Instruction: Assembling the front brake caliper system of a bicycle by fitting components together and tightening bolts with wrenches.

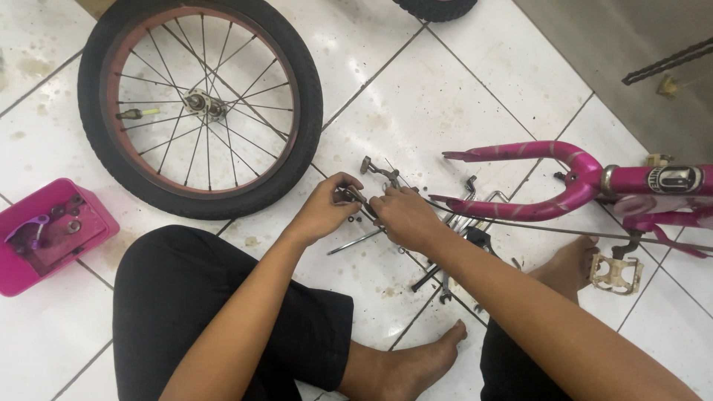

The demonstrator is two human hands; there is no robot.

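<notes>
The little metal part [362,199] between the left hand [327,208] and the right hand [405,217] is mostly hidden by the fingers — too small to tell what it is. The pink bike frame [535,182] runs off the right edge. A second black tyre [434,7] is cut off at the top. The small bits in the pink box [52,234] are blurry — and the box runs off the left edge.

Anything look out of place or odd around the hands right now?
Yes. The wheel lies flat on the tiles, off the pink bike frame, and loose tools are scattered by the right hand. Left hand pinches a small metal part.
</notes>
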